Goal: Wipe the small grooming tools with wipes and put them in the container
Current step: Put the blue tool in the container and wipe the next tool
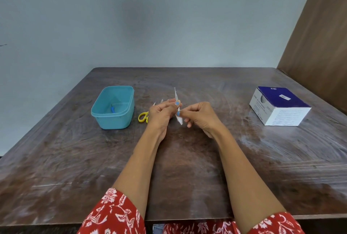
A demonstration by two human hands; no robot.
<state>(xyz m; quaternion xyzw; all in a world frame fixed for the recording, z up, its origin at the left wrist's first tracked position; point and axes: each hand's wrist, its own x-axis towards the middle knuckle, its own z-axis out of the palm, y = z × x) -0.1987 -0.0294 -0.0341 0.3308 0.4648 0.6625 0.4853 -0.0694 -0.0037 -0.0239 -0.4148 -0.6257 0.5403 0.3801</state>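
On the dark wooden desk point(187, 158), my left hand point(161, 110) and right hand point(199, 115) pinch a wipe sachet point(177, 106) between curled fingers, one blue tool point(113, 110) already in the teal container point(112, 119), yellow-handled scissors point(143, 117) seemingly unwiped.

Worn, scuffed dark wooden table point(187, 168); smooth teal plastic container point(112, 107); matt cardboard box point(279, 106); printed cloth sleeves point(112, 213).

Container point(113, 107) left, scissors point(143, 117) beside it, box point(279, 106) right.
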